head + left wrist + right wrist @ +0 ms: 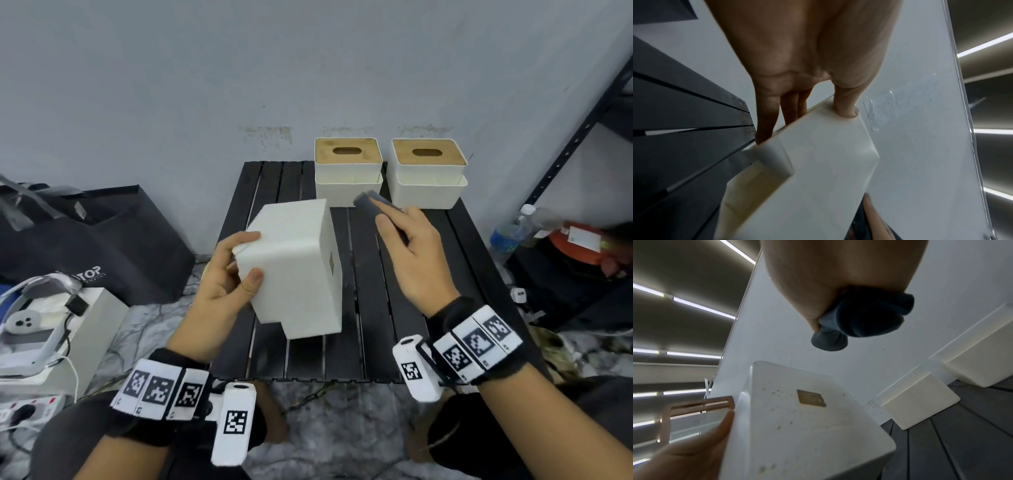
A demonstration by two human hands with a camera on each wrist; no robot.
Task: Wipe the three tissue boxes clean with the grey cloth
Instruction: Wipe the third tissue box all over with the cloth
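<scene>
While tipped on its side above the black slatted worktop (373,308), white plastic tissue box (294,267) gripped at one corner by left hand (219,284); bunched grey cloth (373,202) clutched in right hand (411,253) beside it, before two upright bamboo-lidded white tissue boxes (349,171) against wall.

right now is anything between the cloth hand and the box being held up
Nothing visible. The right hand holds the grey cloth in open air beside the tissue box gripped by the left hand, apart from it.
</scene>
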